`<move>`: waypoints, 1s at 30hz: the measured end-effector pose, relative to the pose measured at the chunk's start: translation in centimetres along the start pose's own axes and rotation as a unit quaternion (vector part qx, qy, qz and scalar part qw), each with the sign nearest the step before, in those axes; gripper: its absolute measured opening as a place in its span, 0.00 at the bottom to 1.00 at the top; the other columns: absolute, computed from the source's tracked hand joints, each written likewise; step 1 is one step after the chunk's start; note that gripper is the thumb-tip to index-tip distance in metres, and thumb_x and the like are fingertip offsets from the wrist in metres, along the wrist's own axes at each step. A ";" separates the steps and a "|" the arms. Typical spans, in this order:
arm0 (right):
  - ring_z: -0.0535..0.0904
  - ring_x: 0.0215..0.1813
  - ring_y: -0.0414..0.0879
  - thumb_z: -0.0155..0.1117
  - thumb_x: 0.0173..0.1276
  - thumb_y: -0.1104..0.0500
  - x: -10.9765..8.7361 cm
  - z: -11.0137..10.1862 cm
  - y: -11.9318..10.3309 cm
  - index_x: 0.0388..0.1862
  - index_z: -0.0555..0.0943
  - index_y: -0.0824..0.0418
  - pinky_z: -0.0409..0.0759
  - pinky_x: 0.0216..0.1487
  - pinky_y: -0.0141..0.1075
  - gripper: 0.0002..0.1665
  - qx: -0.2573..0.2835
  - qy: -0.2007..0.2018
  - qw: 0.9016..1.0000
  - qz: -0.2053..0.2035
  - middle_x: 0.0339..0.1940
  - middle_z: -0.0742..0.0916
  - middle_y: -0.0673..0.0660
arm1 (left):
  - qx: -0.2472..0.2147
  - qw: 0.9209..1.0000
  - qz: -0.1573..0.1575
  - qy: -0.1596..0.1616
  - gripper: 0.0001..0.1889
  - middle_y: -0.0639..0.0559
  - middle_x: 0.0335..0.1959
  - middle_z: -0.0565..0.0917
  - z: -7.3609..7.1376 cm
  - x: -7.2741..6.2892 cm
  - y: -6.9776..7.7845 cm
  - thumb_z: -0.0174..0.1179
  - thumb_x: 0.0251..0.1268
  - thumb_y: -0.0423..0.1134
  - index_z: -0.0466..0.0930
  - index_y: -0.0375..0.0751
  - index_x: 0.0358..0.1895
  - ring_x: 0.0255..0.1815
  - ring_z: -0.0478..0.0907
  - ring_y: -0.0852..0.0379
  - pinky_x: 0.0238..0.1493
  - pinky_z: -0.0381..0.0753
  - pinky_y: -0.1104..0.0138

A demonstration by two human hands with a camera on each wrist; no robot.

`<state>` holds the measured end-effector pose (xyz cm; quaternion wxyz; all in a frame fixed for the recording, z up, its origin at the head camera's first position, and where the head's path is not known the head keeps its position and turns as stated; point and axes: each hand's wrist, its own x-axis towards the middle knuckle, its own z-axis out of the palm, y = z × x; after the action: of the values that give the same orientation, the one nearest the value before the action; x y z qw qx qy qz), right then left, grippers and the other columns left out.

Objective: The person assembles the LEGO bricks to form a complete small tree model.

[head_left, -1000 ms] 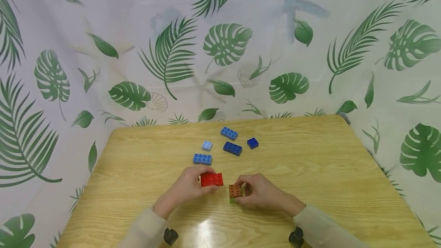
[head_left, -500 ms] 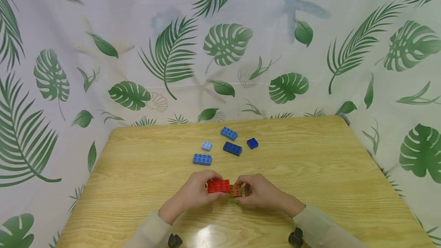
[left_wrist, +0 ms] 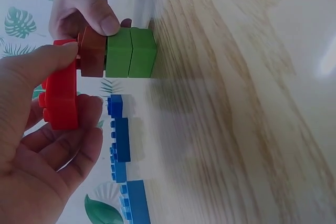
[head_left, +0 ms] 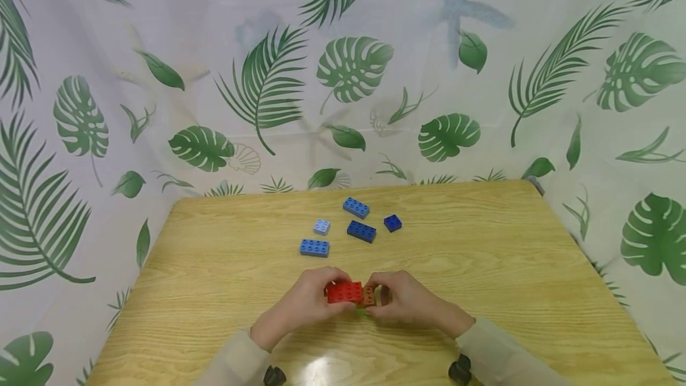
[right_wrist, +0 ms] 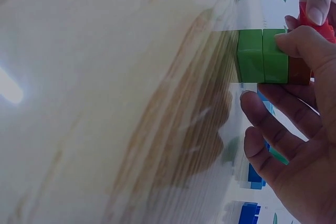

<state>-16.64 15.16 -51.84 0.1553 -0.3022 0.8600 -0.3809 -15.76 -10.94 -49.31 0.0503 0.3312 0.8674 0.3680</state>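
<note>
— What is nearest in your head view?
— From my remote seat, I see the left hand, its thumb and fingers clamped on a red brick, studs upward.
— Where exactly is this brick?
— Over the left part of a brown brick, which sits on two green bricks, stacked upon the wooden table. Whether the red one is fully seated, I cannot tell.
— And the right hand?
— Its thumb and fingers pinch the brown-and-green stack.
— Farther?
— I count five blue bricks, lying apart, and behind them a leaf-printed sheet.
</note>
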 end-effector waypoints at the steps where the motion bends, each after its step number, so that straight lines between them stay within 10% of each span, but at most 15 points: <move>1: 0.78 0.31 0.36 0.77 0.68 0.51 0.0 0.0 0.0 0.44 0.83 0.47 0.77 0.33 0.30 0.11 0.000 0.000 1.000 0.001 0.32 0.85 0.46 | 0.002 1.000 -0.001 -0.003 0.18 0.52 0.47 0.89 0.1 0.0 0.1 0.77 0.63 0.42 0.85 0.43 0.54 0.40 0.80 0.66 0.41 0.81 0.73; 17: 0.78 0.31 0.36 0.78 0.67 0.51 0.1 0.0 -0.2 0.45 0.83 0.45 0.78 0.33 0.30 0.12 -0.016 0.002 1.000 0.005 0.34 0.86 0.47 | 0.042 0.998 0.015 -0.053 0.19 0.52 0.44 0.90 0.1 0.4 0.5 0.72 0.69 0.40 0.86 0.42 0.61 0.40 0.80 0.67 0.43 0.81 0.74; 30: 0.77 0.31 0.35 0.78 0.67 0.52 0.1 0.1 -0.1 0.45 0.84 0.47 0.77 0.34 0.30 0.12 -0.025 0.006 1.000 -0.010 0.34 0.87 0.48 | 0.079 0.990 -0.029 -0.109 0.21 0.55 0.39 0.87 -0.8 1.3 1.2 0.72 0.69 0.43 0.86 0.42 0.63 0.33 0.74 0.68 0.36 0.76 0.74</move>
<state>-16.67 15.01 -51.86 0.1386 -0.3125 0.8670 -0.3625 -16.38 -10.00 -47.73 0.1285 0.3468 0.8925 0.2582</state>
